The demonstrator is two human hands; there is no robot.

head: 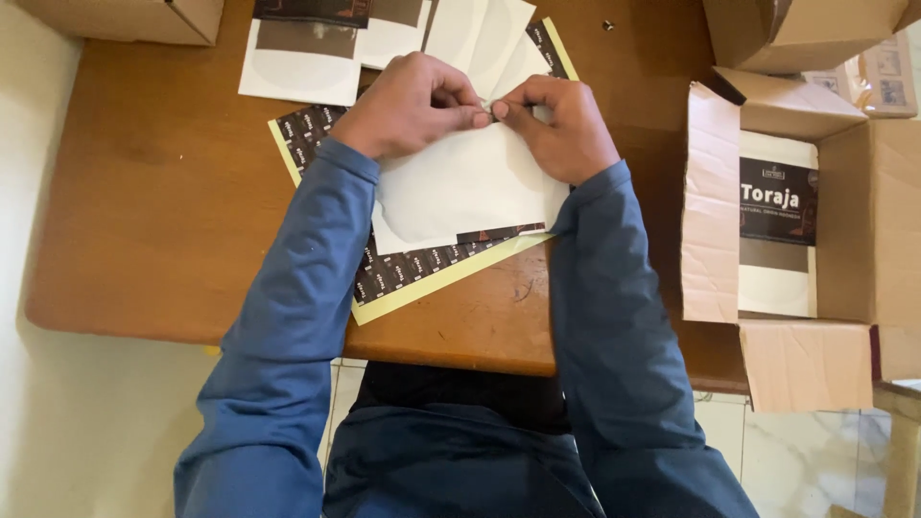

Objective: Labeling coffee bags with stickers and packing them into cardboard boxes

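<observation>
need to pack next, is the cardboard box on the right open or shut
Open: the cardboard box has its flaps spread outward, and a white pouch with a dark label shows inside.

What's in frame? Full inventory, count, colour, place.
white pouch: one, white, table centre, pinched at its top edge by both hands
label sheet: one, dark labels on yellow backing, under the pouch
pouch stack: several, white with dark labels, table's far edge
open carton: one, brown, right, holding a labelled white pouch
closed boxes: two, brown, far corners
table: one, brown wood
left hand: grip on pouch top
right hand: grip on pouch top
</observation>
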